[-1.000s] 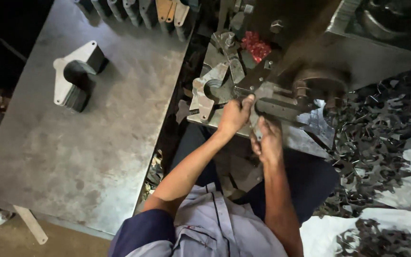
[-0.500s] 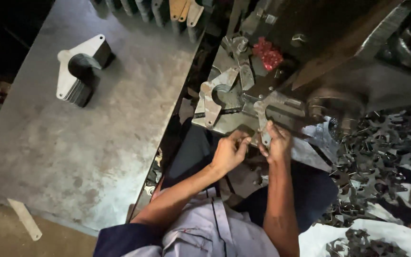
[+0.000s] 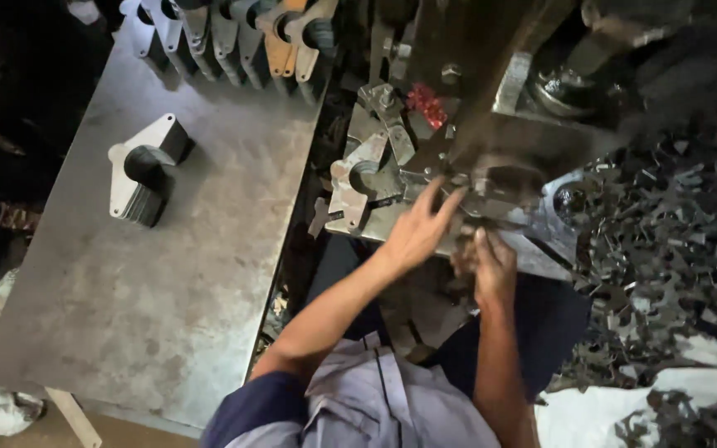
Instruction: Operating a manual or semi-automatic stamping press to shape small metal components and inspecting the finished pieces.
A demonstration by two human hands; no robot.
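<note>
L hand (image 3: 418, 236) lies flat w/ fingers spread on the press bed (image 3: 541, 249), fingertips reaching toward 1 o'clock under the blurred ram (image 3: 499, 162); it grips nothing that I can see. R hand (image 3: 491, 265), just beside it at 3 o'clock, is curled narrow round a small dark metal piece (image 3: 465, 249) at the bed's near edge. Can't tell whether it's properly pinched, as the fingers hide most of it.

That piece looks like stamped steel plate: stiff, prob. heavy for its size, edges likely sharp and maybe oily, so best held by the flat faces or outer rim, fingers well off the cut edge.

At 9 o'clock from the hands, a grey steel table (image 3: 126, 315) carries a stack of pale bracket plates (image 3: 139, 174) w/ a black cylinder in the hole. A row of similar plates (image 3: 234, 33) (one orange-ish) stands at 11 o'clock. A red rag-like bit (image 3: 426, 104) sits at 12. A heap of dark offcuts (image 3: 665, 265) fills 3 o'clock. No labels, packages or signs visible.
</note>
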